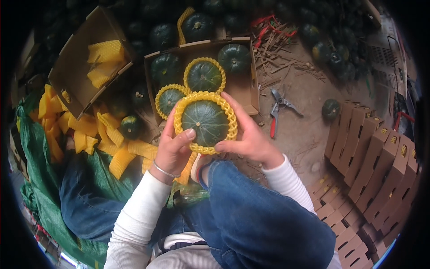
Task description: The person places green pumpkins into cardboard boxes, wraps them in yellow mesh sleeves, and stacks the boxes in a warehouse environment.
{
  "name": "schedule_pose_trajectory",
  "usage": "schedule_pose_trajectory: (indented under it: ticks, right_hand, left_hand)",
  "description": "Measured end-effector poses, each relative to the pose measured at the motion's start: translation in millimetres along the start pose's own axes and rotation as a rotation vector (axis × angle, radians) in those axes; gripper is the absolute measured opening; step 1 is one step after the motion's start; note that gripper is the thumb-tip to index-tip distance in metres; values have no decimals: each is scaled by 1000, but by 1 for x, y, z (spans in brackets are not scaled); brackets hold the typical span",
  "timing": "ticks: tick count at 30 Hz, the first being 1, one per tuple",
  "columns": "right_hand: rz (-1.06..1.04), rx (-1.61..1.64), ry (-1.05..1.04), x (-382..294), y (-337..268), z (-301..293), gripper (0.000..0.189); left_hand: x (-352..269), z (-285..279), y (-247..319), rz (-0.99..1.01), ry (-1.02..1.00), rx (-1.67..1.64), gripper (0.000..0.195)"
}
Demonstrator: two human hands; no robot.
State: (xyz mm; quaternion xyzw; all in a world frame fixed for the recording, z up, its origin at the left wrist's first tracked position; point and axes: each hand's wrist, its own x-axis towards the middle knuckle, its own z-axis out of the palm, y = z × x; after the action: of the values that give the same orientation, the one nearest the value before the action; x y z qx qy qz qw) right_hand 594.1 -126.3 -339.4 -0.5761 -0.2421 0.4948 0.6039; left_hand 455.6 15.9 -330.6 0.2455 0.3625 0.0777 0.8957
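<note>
Both my hands hold a dark green squash (204,121) with a yellow foam net sleeve (231,124) around its rim. My left hand (173,148) grips its left side, thumb on the squash; my right hand (245,134) grips the right side, thumb on the net. Just beyond is an open cardboard box (253,80). One netted squash (204,76) lies there, with another netted squash (170,100) at the box's near left. Two squashes without nets, one at the back left (165,69) and one at the back right (234,58), are also in the box.
Pruning shears (276,112) with a red handle lie on the floor at right. Yellow net sleeves (122,161) are heaped at left by a tilted cardboard box (77,67) and green woven sheeting (40,168). Stacked cardboard boxes (366,161) stand at right; more squashes (198,27) lie beyond.
</note>
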Motion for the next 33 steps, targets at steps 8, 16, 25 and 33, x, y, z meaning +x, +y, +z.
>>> schedule_pose_trajectory:
  ticks: [8,16,25,33]
  right_hand:
    - [-144,-866,34,5,7,31,99]
    - [-167,-1058,490,25,33,-38,80]
    - [-156,-1429,235,61,87,-39,77]
    - [-249,-1011,94,6,69,9,37]
  left_hand:
    - [5,2,-16,356,116,1045,107]
    - [103,-15,-15,739,-150,1669,56]
    - [161,-22,-9,611,-149,2223,75]
    - [11,-84,-25,-204,-151,2084,54]
